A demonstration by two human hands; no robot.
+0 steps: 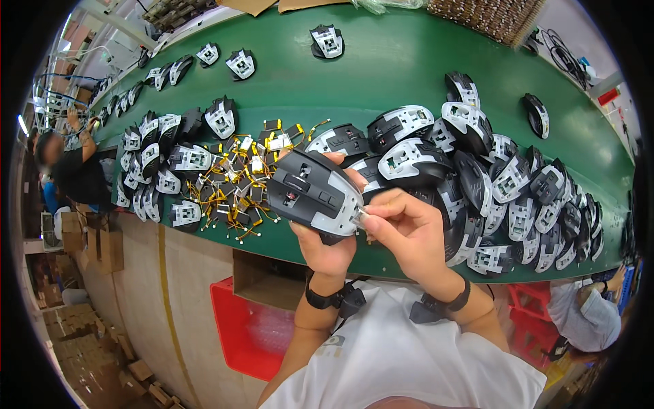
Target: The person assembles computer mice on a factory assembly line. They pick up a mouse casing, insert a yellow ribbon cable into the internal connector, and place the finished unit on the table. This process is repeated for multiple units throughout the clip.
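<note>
My left hand point(330, 249) grips a black and grey mouse shell point(315, 193) from below, holding it above the near edge of the green conveyor belt point(381, 61). My right hand point(403, 225) pinches at the shell's right end with thumb and forefinger; whatever small part sits between the fingertips is too small to make out. A heap of small black parts with yellow wires point(235, 180) lies on the belt just left of the shell. Both wrists wear black straps.
A large pile of mouse shells point(504, 184) covers the belt to the right, another cluster point(160, 160) to the left. A red crate point(248, 330) and a cardboard box point(262, 279) sit under the belt. Other people work at far left point(71, 167) and lower right point(586, 310).
</note>
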